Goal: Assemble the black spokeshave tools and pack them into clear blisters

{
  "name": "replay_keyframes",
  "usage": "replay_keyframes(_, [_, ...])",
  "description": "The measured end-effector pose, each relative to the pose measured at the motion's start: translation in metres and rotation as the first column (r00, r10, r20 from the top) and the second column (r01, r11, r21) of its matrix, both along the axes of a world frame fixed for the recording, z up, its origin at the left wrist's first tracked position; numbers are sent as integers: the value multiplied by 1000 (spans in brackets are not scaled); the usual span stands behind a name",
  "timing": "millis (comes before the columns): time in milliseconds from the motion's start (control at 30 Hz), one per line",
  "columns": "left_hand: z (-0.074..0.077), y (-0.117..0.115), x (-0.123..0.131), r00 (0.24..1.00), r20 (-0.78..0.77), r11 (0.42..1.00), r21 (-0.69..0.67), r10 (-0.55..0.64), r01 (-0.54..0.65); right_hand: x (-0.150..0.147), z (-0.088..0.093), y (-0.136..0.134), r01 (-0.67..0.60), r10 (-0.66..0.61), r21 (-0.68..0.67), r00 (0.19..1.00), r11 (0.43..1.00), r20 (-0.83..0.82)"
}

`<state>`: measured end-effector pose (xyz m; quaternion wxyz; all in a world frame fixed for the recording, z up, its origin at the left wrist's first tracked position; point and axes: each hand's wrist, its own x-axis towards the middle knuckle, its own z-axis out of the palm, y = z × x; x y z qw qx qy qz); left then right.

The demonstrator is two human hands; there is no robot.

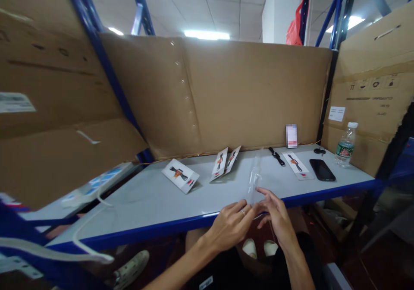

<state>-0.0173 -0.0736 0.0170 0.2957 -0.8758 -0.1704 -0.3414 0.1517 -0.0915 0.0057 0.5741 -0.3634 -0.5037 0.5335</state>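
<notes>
My left hand [233, 222], with a ring on one finger, is closed at the near end of a clear plastic sleeve [254, 178]. The sleeve lies lengthwise at the table's front edge and reaches toward the back. My right hand [274, 212] is beside it with fingers apart, the index fingertip at the sleeve's right side. Whether its thumb also presses the sleeve is hidden. Right of the sleeve are a black watch-like strap [277, 156] and a flat printed card [297, 166]. Left of it, two printed cards [220, 164] stand tilted together.
Another printed card package [180, 175] lies farther left. At the right are a black phone [322, 170], a lit screen [291, 135], a small dark object [319, 151] and a water bottle [346, 145]. Cardboard walls [252, 96] enclose the table [136, 208]; a white cable [77, 234] hangs left.
</notes>
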Motion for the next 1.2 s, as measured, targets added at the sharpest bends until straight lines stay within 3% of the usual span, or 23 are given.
replay_keyframes(167, [-8, 4, 11, 977, -213, 998, -69, -15, 1, 12, -10, 13, 78, -70, -45, 984, 996, 162])
replay_keyframes(300, [-10, -2, 14, 964, -266, 985, -171, -11, -35, 19, -19, 22, 183, -184, 25, 960, 983, 211])
replay_keyframes(367, [-12, -3, 13, 986, -166, 956, -291, -5, -44, 21, -19, 22, 231, -234, 38, 955, 972, 181])
replay_keyframes(433, [-14, 2, 11, 995, 99, 897, -442, 23, 23, 22, -17, 21, 246, -246, 19, 959, 969, 137])
replay_keyframes(467, [-16, 6, 10, 958, 278, 855, -512, 69, 87, 22, -15, 20, 242, -242, 8, 964, 970, 111])
replay_keyframes(500, [-18, 11, 10, 877, 459, 802, -573, 142, 170, 22, -13, 19, 228, -227, 1, 971, 974, 79])
replay_keyframes(567, [-21, 22, 13, 609, 722, 642, -643, 328, 417, 21, -9, 18, 164, -164, -6, 986, 986, 7])
replay_keyframes(633, [-19, 32, 18, 351, 789, 392, -571, 504, 721, 18, -8, 17, 76, -76, -12, 996, 997, -53])
replay_keyframes(667, [-16, 36, 22, 271, 777, 253, -479, 568, 841, 16, -7, 16, 35, -36, -17, 997, 999, -69])
replay_keyframes(733, [-8, 43, 29, 202, 741, 23, -281, 640, 959, 11, -8, 15, -32, 30, -26, 997, 999, -73])
replay_keyframes(800, [1, 49, 34, 179, 735, -83, -165, 654, 983, 4, -10, 15, -78, 76, -34, 995, 996, -67])
replay_keyframes(900, [8, 59, 37, 149, 754, -100, -110, 640, 989, -5, -14, 17, -86, 83, -52, 995, 995, -52])
replay_keyframes(1000, [3, 71, 34, 129, 747, -87, -95, 653, 992, -10, -19, 19, -30, 32, -52, 999, 998, 42])
replay_keyframes(1100, [-6, 81, 25, 80, 696, -44, -70, 713, 997, -6, -22, 21, 173, -188, 82, 952, 982, 243])
replay_keyframes(1200, [-14, 85, 17, 27, 655, -26, -11, 755, 1000, 3, -24, 23, 390, -490, 304, 766, 869, 416])
